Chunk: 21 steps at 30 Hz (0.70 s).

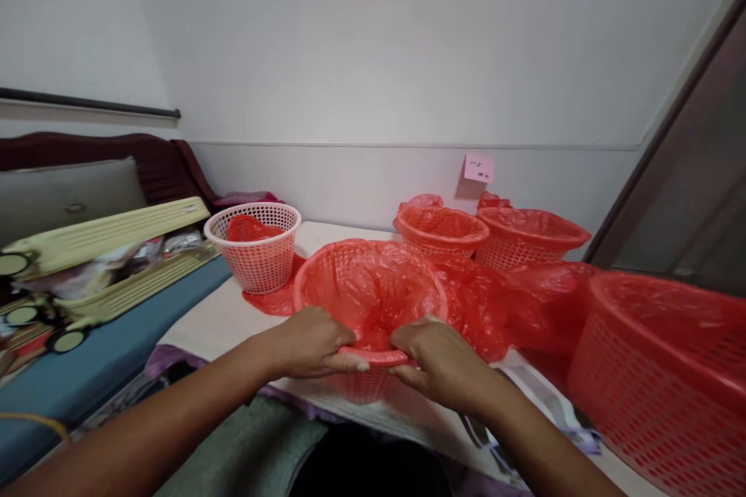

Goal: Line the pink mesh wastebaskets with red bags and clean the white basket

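A perforated plastic basket [364, 387] stands at the near edge of the table. A thin red plastic bag [373, 279] lines it and is folded over its rim. My left hand [318, 343] is closed on the near rim, its thumb outside and its fingers inside over the bag. Just to the right, my right hand [437, 357] grips the same rim in a like way. The fingertips of both hands are hidden inside the basket.
A white basket [259, 256] with red plastic inside stands at left. Lined baskets [443, 229] [530, 233] stand at the back, and a large red one [658, 380] at right. Loose red bags [513, 303] lie between. An open cream suitcase [116, 237] rests on the bed [192, 303].
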### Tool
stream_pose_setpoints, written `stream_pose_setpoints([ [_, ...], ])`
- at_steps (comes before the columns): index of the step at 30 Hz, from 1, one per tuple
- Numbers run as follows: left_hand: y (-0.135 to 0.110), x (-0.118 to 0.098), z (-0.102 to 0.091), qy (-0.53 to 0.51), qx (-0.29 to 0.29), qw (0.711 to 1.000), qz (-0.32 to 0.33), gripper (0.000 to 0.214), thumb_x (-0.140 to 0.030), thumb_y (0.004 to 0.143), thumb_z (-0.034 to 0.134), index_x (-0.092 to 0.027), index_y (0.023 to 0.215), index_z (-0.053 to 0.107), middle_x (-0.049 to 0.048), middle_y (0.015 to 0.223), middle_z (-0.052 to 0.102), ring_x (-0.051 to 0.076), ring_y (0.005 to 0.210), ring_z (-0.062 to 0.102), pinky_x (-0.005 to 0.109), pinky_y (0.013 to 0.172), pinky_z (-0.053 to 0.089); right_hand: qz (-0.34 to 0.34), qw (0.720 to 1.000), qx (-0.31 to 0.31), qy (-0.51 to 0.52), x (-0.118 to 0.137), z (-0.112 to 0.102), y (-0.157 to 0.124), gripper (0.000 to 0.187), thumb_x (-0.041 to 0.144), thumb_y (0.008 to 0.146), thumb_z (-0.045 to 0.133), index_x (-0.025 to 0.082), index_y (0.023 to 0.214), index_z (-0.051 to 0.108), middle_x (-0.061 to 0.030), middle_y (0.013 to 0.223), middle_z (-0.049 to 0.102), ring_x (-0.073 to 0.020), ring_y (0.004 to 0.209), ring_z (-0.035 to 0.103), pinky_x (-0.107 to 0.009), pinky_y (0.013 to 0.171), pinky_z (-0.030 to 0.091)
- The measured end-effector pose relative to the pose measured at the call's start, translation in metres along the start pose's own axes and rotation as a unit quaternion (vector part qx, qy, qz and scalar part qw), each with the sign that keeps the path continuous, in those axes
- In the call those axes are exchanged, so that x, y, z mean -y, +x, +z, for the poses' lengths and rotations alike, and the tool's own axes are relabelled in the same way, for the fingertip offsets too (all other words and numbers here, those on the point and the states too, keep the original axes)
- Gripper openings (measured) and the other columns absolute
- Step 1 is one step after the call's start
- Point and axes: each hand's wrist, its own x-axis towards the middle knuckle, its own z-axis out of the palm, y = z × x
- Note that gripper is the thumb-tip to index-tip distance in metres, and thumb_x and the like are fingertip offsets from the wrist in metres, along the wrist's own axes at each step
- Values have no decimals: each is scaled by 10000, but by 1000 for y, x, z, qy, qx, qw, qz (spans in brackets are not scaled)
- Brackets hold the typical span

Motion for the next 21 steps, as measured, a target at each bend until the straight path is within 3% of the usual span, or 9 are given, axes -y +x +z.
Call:
stream_pose_setpoints([
  [3, 2, -2, 2, 18, 13, 1000, -17, 568, -713, 821, 413, -204, 695, 631, 45, 585, 648, 168, 489, 549, 289, 453, 195, -3, 1000, 8, -9, 0, 3, 0, 202, 279, 847, 573, 193, 670, 528, 1, 670, 636, -134, 603, 512, -286, 630, 265],
  [8, -3, -16, 22, 50, -55, 995, -67, 367, -540, 849, 519, -213, 720, 625, 42, 668, 699, 192, 544, 611, 290, 463, 249, -1, 1000, 21, 19, 1, 5, -5, 196, 270, 858, 551, 200, 676, 532, 2, 699, 638, -147, 651, 538, -288, 660, 282],
  [12, -8, -29, 38, 68, -106, 990, -66, 342, -538, 800, 574, -203, 739, 596, 44, 678, 689, 214, 564, 622, 302, 469, 331, 15, 998, 33, 45, 9, 7, -12, 234, 304, 874, 519, 202, 663, 517, -4, 708, 630, -160, 665, 533, -307, 689, 296],
  [15, -17, -34, 41, 58, -193, 979, -2, 357, -547, 799, 574, -191, 807, 590, 62, 733, 677, 222, 646, 619, 348, 576, 437, 13, 998, 41, 49, 10, 9, -18, 239, 315, 862, 518, 202, 653, 502, -13, 707, 621, -170, 664, 515, -322, 702, 303],
  [18, -35, -34, 40, -29, -328, 943, 44, 253, -351, 817, 601, -174, 997, 581, 101, 921, 688, 233, 868, 621, 400, 805, 470, 20, 997, 46, 59, 1, 9, -22, 260, 333, 881, 497, 202, 658, 495, -16, 726, 615, -172, 672, 505, -320, 698, 310],
  [19, -43, -33, 41, -75, -374, 924, 30, 240, -272, 826, 583, -177, 1045, 568, 104, 965, 678, 226, 921, 608, 397, 848, 461, 19, 996, 50, 65, -4, 8, -22, 268, 344, 896, 480, 202, 669, 494, -15, 737, 611, -171, 679, 506, -317, 698, 314],
  [21, -57, -27, 47, -195, -440, 874, -67, 191, -195, 854, 522, -195, 1039, 568, 83, 962, 653, 196, 933, 591, 361, 846, 457, 6, 995, 60, 75, -15, 6, -23, 294, 373, 927, 436, 201, 694, 487, -9, 750, 600, -168, 691, 509, -311, 704, 321],
])
